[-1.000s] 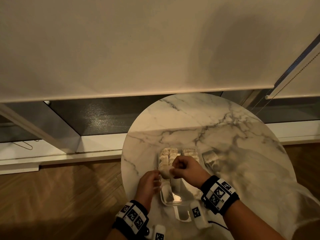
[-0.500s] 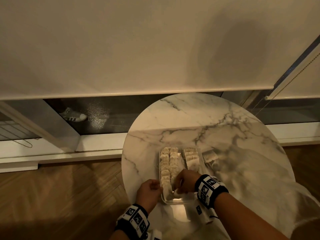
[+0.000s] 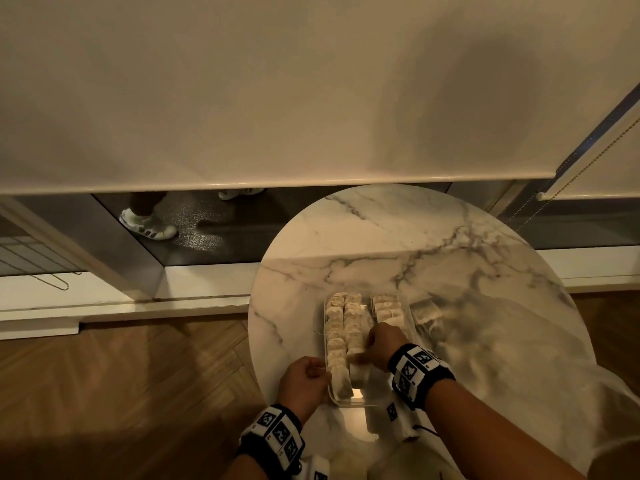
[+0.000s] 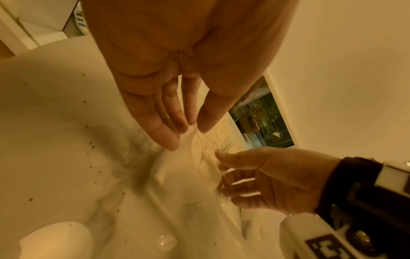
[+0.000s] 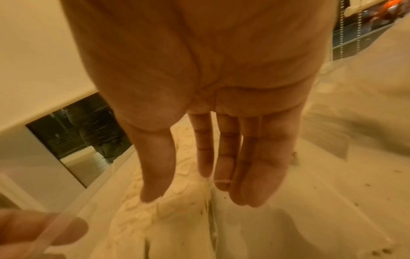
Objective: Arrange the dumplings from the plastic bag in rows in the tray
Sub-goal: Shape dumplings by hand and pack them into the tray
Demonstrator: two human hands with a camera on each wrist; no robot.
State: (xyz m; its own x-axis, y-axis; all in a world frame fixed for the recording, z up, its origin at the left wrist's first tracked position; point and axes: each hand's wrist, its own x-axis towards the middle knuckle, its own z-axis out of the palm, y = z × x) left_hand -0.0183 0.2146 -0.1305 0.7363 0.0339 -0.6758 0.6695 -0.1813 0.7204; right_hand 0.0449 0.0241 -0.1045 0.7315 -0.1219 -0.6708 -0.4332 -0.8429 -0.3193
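Reaching into the clear rectangular plastic tray [image 3: 346, 401], your right hand [image 3: 382, 344] has its fingers nearly straight, thumb tip touching the nearest pale dumpling of the middle row [image 3: 353, 342]; it grips nothing. Your left hand [image 3: 303, 382] rests at the tray's near-left edge with fingers loosely extended against the rim. The tray sits near the front edge of the round white marble table [image 3: 398, 237], holding 3 rows of dumplings. The clear plastic bag [image 3: 512, 344] lies toward the table's right edge.
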